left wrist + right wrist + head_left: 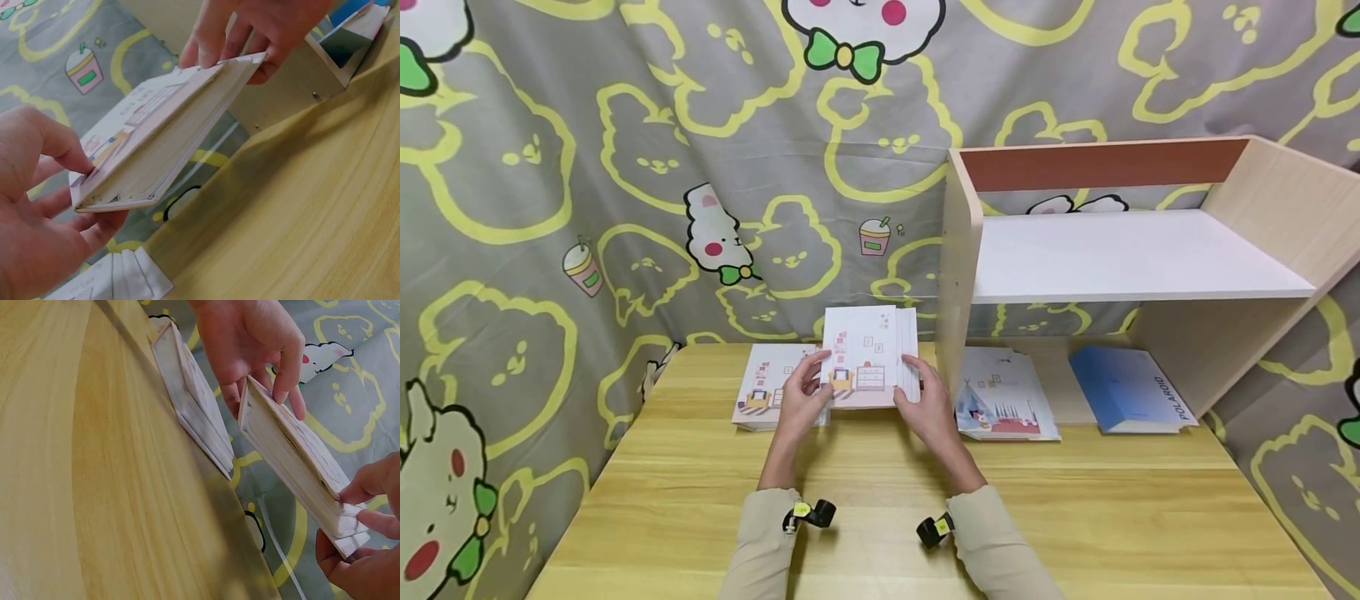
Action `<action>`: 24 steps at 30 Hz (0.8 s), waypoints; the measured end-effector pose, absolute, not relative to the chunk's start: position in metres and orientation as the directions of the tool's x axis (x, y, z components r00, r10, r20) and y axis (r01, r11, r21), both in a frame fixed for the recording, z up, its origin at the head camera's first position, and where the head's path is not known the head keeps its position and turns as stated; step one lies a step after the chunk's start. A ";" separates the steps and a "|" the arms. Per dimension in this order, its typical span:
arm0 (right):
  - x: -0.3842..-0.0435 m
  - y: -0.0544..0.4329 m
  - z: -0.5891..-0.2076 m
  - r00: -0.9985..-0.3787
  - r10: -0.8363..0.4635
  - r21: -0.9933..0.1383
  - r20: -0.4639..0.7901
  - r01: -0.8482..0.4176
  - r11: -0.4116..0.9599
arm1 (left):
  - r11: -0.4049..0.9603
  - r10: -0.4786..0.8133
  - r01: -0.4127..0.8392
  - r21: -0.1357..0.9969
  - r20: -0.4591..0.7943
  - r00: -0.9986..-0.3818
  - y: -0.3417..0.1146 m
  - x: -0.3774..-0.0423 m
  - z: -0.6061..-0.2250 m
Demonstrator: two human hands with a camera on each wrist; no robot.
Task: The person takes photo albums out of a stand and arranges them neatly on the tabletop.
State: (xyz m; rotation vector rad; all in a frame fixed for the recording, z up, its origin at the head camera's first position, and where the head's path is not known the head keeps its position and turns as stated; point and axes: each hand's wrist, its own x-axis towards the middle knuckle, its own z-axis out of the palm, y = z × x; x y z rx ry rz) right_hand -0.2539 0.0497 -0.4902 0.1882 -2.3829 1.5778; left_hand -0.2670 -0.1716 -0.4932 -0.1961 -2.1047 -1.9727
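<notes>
Both hands hold a white book (861, 354) above the back of the table, its cover printed with a yellow armchair and a chest of drawers. My left hand (802, 392) pinches its left edge, thumb on the cover and fingers beneath, as the left wrist view shows. At the opposite edge my right hand (927, 404) grips the book, thumb and fingers on its two faces. The page edges (169, 140) face me and the covers are closed. A similar white book (760, 408) lies on the table just left of the held one, partly hidden by my left hand.
A wooden shelf unit (961, 250) with a white shelf board (1135, 254) stands at the right. In its lower bay lie a white book with a tent picture (1003, 400) and a blue book marked POLAROID (1127, 387). A patterned curtain (760, 142) hangs behind the wooden table (670, 500).
</notes>
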 end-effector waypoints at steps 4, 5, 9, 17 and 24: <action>-0.254 0.050 -0.492 -0.964 0.045 -0.891 0.262 -0.224 0.395 | 0.078 -0.072 0.243 0.967 0.249 -0.966 -0.171 -0.267 -0.494; -0.255 0.049 -0.493 -0.965 0.047 -0.891 0.256 -0.217 0.398 | 0.080 -0.069 0.242 0.967 0.248 -0.966 -0.172 -0.267 -0.495; -0.256 0.048 -0.496 -0.970 0.054 -0.893 0.238 -0.197 0.404 | 0.099 -0.056 0.236 0.967 0.242 -0.969 -0.172 -0.267 -0.495; -0.257 0.046 -0.500 -0.978 0.054 -0.904 0.203 -0.166 0.394 | 0.132 -0.039 0.190 0.973 0.196 -0.980 -0.174 -0.267 -0.499; -0.259 0.046 -0.509 -0.985 0.043 -0.918 0.166 -0.139 0.372 | 0.184 -0.047 0.131 0.974 0.142 -0.989 -0.174 -0.266 -0.502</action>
